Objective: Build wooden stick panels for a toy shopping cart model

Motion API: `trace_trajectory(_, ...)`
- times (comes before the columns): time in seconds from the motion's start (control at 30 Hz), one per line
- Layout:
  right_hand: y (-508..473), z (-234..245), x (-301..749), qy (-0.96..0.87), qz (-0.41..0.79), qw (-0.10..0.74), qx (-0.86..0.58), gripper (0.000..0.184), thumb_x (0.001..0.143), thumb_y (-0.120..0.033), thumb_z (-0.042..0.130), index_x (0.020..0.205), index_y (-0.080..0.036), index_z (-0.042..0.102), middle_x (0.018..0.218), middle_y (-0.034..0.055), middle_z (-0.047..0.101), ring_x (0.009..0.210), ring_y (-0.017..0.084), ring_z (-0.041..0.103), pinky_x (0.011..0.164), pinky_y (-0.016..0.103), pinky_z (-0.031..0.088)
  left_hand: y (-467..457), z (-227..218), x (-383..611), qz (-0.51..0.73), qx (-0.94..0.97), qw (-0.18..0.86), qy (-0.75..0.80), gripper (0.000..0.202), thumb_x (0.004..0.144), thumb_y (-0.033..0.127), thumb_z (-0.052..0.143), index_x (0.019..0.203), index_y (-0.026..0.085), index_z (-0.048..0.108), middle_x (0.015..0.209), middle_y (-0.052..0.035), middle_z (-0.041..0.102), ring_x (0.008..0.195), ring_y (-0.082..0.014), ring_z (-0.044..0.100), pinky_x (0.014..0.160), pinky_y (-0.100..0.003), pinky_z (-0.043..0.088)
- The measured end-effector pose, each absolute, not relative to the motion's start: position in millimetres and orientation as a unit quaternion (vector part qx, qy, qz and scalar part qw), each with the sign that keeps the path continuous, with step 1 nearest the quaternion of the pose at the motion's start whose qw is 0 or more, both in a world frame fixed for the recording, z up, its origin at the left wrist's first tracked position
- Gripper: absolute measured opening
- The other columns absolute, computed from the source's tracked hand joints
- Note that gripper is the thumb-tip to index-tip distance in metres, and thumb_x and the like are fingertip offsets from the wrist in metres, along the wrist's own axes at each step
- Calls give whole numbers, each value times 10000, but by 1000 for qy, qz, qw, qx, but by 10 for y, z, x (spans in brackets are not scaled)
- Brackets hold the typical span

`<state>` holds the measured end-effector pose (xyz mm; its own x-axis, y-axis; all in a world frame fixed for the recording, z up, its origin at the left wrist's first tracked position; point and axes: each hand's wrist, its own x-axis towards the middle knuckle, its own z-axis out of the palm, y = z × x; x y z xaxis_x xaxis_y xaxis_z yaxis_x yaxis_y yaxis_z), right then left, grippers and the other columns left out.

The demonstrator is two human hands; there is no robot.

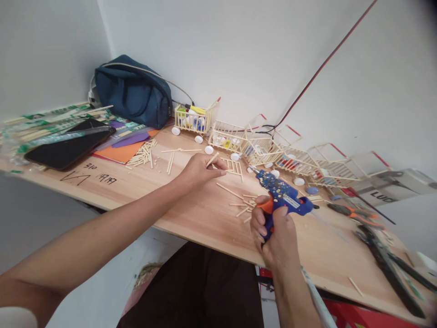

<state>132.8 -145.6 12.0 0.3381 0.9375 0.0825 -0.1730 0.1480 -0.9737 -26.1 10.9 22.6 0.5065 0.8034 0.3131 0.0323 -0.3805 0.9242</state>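
My right hand (275,228) is wrapped round the handle of a blue glue gun (282,191) with an orange trigger, its nozzle pointing up and left. Between the fingers of my left hand (205,171) is a short wooden stick (212,159). Just beyond that hand a small ladder-like frame of sticks (234,169) lies flat on the table (191,205). Loose sticks (244,207) are scattered between my two hands. Behind them stands a row of little stick-built carts, among them one with white wheels (193,119) and bottle caps inside.
At the left lie a black phone (70,143), wrapped chopsticks (51,119), coloured paper (119,152) and a pile of cut sticks (141,155). A blue bag (133,91) rests against the wall. Orange-handled pliers (355,214) and a long black cutter (387,264) are at the right.
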Motion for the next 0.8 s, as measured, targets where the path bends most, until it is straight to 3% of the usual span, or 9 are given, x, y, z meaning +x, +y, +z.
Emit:
trace_trajectory(0.17,-1450,262,1351,-438,370,624,-530,481,818,-665,543,938,-200,575,543,-64,391,407,79,317,364,205,279,124,215,-266,408,723,471,298,122,683,233,703,748,130,702,700,-16,685,627,-107,574,605,-216,426)
trace_trajectory(0.27,-1477,351,1441,-503,179,545,-646,471,795,-591,606,1012,-173,613,623,-9,533,499,122,461,456,242,382,150,206,-280,418,712,470,313,146,673,246,710,758,127,713,774,-41,715,694,-131,606,663,-240,448)
trace_trajectory(0.37,-1576,468,1595,-558,23,430,-709,532,775,-499,656,1209,-207,559,866,49,655,639,165,570,575,270,451,172,204,-294,427,688,488,326,185,665,258,721,793,124,719,823,-55,727,746,-144,622,710,-256,459)
trace_trajectory(0.6,-2105,523,2359,-566,-74,289,-768,671,828,-486,552,1409,-196,380,983,108,656,684,209,598,612,334,470,124,284,-317,431,643,526,352,224,678,280,736,846,132,721,838,-47,727,696,-113,598,630,-218,431)
trace_trajectory(0.8,-2538,233,3162,-480,-99,176,-854,709,782,-507,495,1386,-145,405,976,149,655,767,300,654,656,398,494,82,344,-318,434,630,525,373,212,665,272,742,826,136,722,774,-36,712,620,-96,558,554,-203,389)
